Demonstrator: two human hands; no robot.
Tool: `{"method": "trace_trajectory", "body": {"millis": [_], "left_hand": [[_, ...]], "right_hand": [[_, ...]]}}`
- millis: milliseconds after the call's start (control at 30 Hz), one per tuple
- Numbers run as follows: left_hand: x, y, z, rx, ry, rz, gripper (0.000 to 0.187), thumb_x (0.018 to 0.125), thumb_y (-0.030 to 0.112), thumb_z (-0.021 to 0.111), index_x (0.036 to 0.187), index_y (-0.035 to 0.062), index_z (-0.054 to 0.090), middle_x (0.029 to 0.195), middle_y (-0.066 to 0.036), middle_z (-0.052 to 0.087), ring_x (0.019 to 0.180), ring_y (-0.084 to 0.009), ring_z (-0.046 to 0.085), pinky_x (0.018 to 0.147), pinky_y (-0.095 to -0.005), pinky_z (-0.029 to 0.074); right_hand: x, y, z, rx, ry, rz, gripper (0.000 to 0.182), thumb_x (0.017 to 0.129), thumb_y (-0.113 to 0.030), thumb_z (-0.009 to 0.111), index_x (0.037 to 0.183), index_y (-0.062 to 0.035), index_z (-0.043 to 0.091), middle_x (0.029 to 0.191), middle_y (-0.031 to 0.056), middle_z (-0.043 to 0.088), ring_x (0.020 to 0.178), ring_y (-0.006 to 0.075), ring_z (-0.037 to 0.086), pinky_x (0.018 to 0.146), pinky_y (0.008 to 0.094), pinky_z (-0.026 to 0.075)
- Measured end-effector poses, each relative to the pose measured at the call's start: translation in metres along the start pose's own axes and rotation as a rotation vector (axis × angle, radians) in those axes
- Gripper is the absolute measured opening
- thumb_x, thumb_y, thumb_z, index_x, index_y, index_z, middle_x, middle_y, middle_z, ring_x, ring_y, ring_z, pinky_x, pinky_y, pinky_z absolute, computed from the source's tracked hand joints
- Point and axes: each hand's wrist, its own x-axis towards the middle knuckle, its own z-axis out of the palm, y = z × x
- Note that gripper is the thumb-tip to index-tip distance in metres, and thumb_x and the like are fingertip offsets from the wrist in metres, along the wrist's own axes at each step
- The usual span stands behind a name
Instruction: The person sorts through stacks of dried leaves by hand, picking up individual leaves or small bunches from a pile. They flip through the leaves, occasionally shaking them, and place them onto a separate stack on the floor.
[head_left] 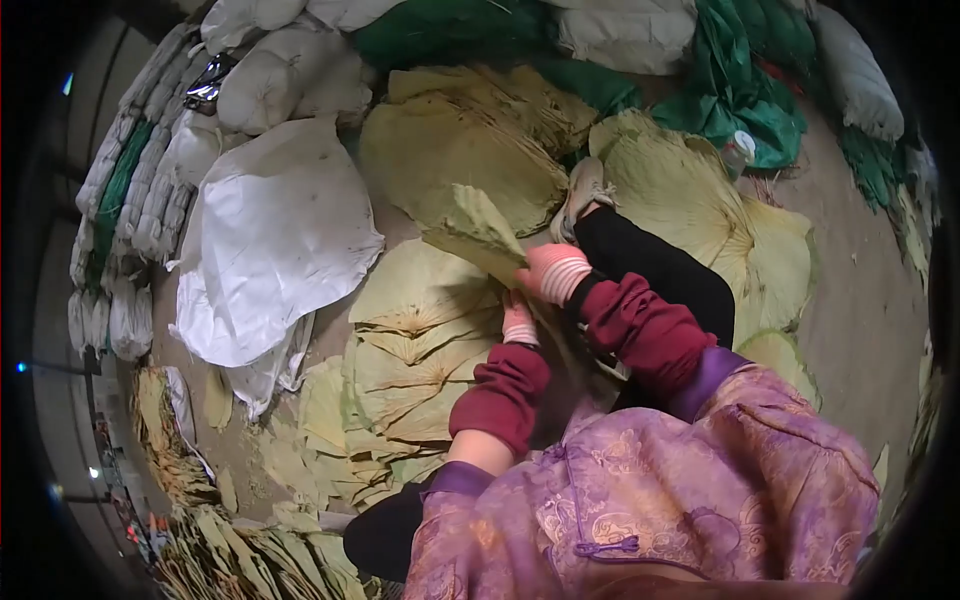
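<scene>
My right hand (556, 272), in a pink glove with a white-striped cuff, is closed on the edge of a dried lotus leaf (475, 232). The leaf is folded and lifted, its tip pointing up and away from me. Just below and to the left, my left hand (518, 322) wears a matching glove and pinches the lower part of the same leaf; its fingertips are partly hidden. Beneath my hands lies a stack of flattened dried lotus leaves (420, 345), veins and stem centres showing.
A brownish-green leaf pile (455, 150) lies ahead, and a paler leaf pile (680, 190) lies right, beside my shoe (582, 195). A white sack (275, 245) is spread at left. Stuffed sacks (625, 35) line the back; a plastic bottle (738, 150) stands near green sacking (745, 95).
</scene>
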Motion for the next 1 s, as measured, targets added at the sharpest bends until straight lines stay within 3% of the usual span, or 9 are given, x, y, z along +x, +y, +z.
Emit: {"method": "trace_trajectory", "body": {"millis": [33, 100, 167, 267, 400, 500, 667, 867, 1000], "left_hand": [[-0.005, 0.01, -0.006, -0.5, 0.028, -0.162, 0.062, 0.093, 0.053, 0.034, 0.138, 0.01, 0.031, 0.133, -0.008, 0.042, 0.114, -0.0242, 0.044, 0.09, -0.033, 0.04], [-0.046, 0.034, -0.011, -0.26, 0.097, -0.014, 0.064, 0.093, 0.053, 0.033, 0.137, 0.0067, 0.031, 0.128, -0.009, 0.046, 0.104, -0.0277, 0.052, 0.084, -0.036, 0.044], [-0.084, 0.063, -0.023, -0.723, 0.098, -0.267, 0.061, 0.089, 0.049, 0.048, 0.136, 0.0135, 0.033, 0.127, -0.009, 0.046, 0.104, -0.0216, 0.049, 0.082, -0.0379, 0.041], [-0.106, 0.036, -0.031, -0.792, 0.116, -0.302, 0.056, 0.09, 0.043, 0.049, 0.135, 0.0138, 0.035, 0.115, -0.007, 0.051, 0.095, -0.0198, 0.051, 0.077, -0.0384, 0.041], [-0.127, 0.0, -0.055, -0.882, -0.019, -0.239, 0.053, 0.09, 0.036, 0.05, 0.136, 0.0148, 0.034, 0.106, -0.004, 0.051, 0.092, -0.0163, 0.051, 0.073, -0.0354, 0.041], [-0.154, 0.016, -0.063, -0.775, 0.126, -0.319, 0.057, 0.088, 0.023, 0.054, 0.137, 0.0058, 0.031, 0.097, -0.003, 0.05, 0.082, -0.0124, 0.05, 0.064, -0.0308, 0.043], [-0.172, 0.017, -0.079, -0.773, 0.271, -0.354, 0.063, 0.085, 0.019, 0.058, 0.138, 0.0007, 0.028, 0.09, -0.004, 0.05, 0.08, -0.0145, 0.05, 0.064, -0.0317, 0.047], [-0.188, 0.025, -0.093, -0.876, 0.373, -0.271, 0.045, 0.088, 0.016, 0.053, 0.128, 0.0004, 0.039, 0.075, 0.0, 0.045, 0.063, -0.0086, 0.042, 0.052, -0.0236, 0.038], [-0.176, 0.016, -0.107, -0.814, 0.292, -0.196, 0.042, 0.09, 0.012, 0.049, 0.129, -0.0006, 0.038, 0.071, 0.001, 0.042, 0.054, -0.0063, 0.037, 0.044, -0.0193, 0.031]], "right_hand": [[0.004, 0.005, -0.003, -0.057, 0.003, 0.028, 0.05, 0.082, -0.045, 0.052, 0.105, -0.0007, 0.058, 0.087, 0.0207, 0.064, 0.085, 0.0361, 0.062, 0.073, 0.0422, 0.049], [0.004, 0.011, -0.007, -0.126, 0.008, 0.051, 0.046, 0.085, -0.044, 0.049, 0.096, -0.0014, 0.063, 0.086, 0.0195, 0.065, 0.084, 0.035, 0.063, 0.073, 0.0421, 0.049], [0.0, 0.013, -0.012, -0.196, 0.052, 0.077, 0.045, 0.088, -0.043, 0.045, 0.087, -0.0036, 0.066, 0.084, 0.0179, 0.065, 0.082, 0.0336, 0.063, 0.072, 0.042, 0.05], [-0.004, 0.01, -0.019, -0.25, -0.03, 0.062, 0.047, 0.09, -0.044, 0.042, 0.093, -0.0043, 0.066, 0.093, 0.0177, 0.065, 0.09, 0.0322, 0.063, 0.075, 0.0428, 0.049], [-0.011, 0.01, -0.022, -0.318, -0.031, 0.007, 0.048, 0.09, -0.046, 0.04, 0.09, -0.0063, 0.066, 0.088, 0.0167, 0.065, 0.085, 0.033, 0.063, 0.072, 0.0427, 0.049], [-0.007, 0.024, -0.011, -0.24, 0.091, -0.112, 0.049, 0.09, -0.049, 0.039, 0.086, -0.0076, 0.065, 0.079, 0.0157, 0.064, 0.08, 0.0343, 0.062, 0.07, 0.0421, 0.048], [-0.02, 0.008, -0.035, -0.232, 0.219, -0.179, 0.051, 0.09, -0.051, 0.04, 0.077, -0.0063, 0.062, 0.072, 0.0168, 0.061, 0.074, 0.0371, 0.059, 0.065, 0.0439, 0.046], [-0.015, -0.005, -0.055, -0.146, 0.391, -0.323, 0.047, 0.089, -0.047, 0.044, 0.07, -0.0059, 0.058, 0.064, 0.0174, 0.056, 0.065, 0.0382, 0.056, 0.057, 0.0448, 0.043], [-0.01, -0.015, -0.091, -0.107, 0.471, -0.364, 0.046, 0.088, -0.047, 0.047, 0.068, -0.0065, 0.056, 0.063, 0.017, 0.055, 0.063, 0.0379, 0.055, 0.056, 0.0439, 0.043]]}}
